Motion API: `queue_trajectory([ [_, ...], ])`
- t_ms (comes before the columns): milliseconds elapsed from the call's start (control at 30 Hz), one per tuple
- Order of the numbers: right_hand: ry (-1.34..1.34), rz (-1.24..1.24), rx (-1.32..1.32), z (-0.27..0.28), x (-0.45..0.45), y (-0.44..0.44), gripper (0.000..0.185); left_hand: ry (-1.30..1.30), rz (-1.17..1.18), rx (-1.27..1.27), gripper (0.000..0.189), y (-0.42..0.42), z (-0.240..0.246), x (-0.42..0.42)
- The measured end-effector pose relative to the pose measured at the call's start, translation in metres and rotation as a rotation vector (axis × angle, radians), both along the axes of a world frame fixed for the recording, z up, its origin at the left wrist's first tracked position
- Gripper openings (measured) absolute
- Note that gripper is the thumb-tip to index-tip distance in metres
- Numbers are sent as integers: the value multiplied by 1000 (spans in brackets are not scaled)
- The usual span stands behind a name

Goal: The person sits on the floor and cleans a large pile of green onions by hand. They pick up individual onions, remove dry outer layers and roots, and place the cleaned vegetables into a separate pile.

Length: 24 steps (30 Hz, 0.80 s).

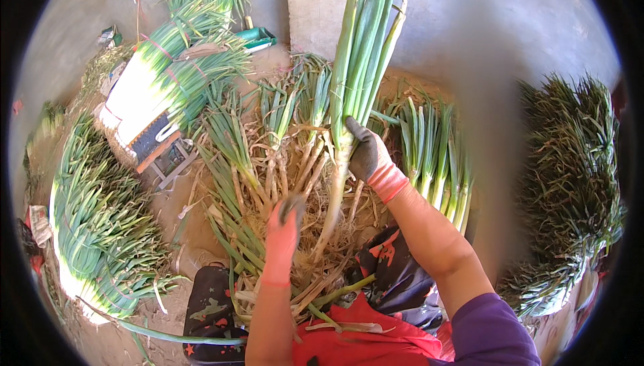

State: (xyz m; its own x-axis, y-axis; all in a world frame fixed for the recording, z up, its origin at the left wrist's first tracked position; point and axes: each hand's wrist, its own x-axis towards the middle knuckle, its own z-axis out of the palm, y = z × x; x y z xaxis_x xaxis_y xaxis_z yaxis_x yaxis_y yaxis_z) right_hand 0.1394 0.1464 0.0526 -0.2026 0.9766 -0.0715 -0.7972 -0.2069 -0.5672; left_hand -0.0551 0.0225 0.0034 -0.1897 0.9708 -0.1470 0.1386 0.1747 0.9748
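Note:
My right hand [370, 157], in a pink glove with a grey coated palm, grips a large green onion [339, 165] where its leaves meet the pale stalk. The onion stands nearly upright, leaves up, its lower end among dry husks and roots [307, 260]. My left hand [286, 225], gloved alike and somewhat blurred, is left of that stalk, near the roots of untrimmed green onions [246, 180]; whether its fingers hold anything cannot be told. To the right of my right hand, a row of cleaner green onions [432, 150] leans beside my leg.
Tied bundles of green onions [146, 69] rest on a small stand [168, 157] at upper left. Larger heaps lie at the left [100, 225] and right [568, 190]. A green dustpan [257, 38] is by the wall. A blurred vertical shape crosses the view at right.

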Motion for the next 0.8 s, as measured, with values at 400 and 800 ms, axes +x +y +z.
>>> queue_trajectory([
  [400,24,7,-125,-15,-2,11,29,390,-215,604,24,15,-21,33],
  [800,-237,-156,-57,-7,28,8,30,1028,-1284,-677,45,-158,-194,-60],
])
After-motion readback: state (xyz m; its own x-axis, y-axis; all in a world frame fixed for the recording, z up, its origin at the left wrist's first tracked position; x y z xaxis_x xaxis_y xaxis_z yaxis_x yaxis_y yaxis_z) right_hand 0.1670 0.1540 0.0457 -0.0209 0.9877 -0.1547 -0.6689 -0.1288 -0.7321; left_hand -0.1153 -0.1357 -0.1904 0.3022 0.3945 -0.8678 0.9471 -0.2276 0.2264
